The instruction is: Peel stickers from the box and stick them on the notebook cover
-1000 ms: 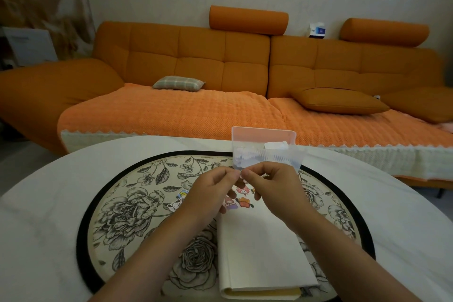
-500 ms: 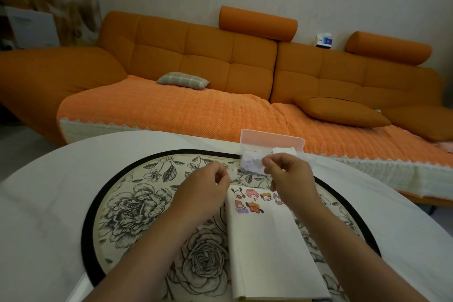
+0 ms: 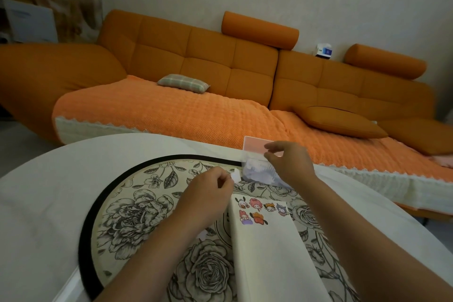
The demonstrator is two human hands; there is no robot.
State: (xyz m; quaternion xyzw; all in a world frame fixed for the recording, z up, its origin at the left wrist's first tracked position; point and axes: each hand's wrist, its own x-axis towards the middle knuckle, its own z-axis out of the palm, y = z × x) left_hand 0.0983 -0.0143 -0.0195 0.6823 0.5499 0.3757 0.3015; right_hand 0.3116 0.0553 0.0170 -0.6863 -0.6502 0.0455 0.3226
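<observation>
A cream notebook (image 3: 272, 257) lies on the floral mat, with several cartoon stickers (image 3: 257, 209) along the top of its cover. Just beyond it stands the clear sticker box (image 3: 257, 173), holding white and purple sheets, its pink lid (image 3: 253, 143) raised behind. My left hand (image 3: 208, 192) is left of the box and pinches a small white piece of paper (image 3: 235, 176). My right hand (image 3: 288, 163) reaches over the box, thumb and forefinger pinched at its upper rim. Whether a sticker is also between them is hidden.
The round floral mat (image 3: 127, 216) with a black border lies on a white round table (image 3: 44, 191). An orange sofa (image 3: 196, 61) with cushions stands close behind the table's far edge.
My hands have come apart. The right hand moved up and right onto the box. The left stayed by the notebook's top corner with the white piece. The view shifted left.
</observation>
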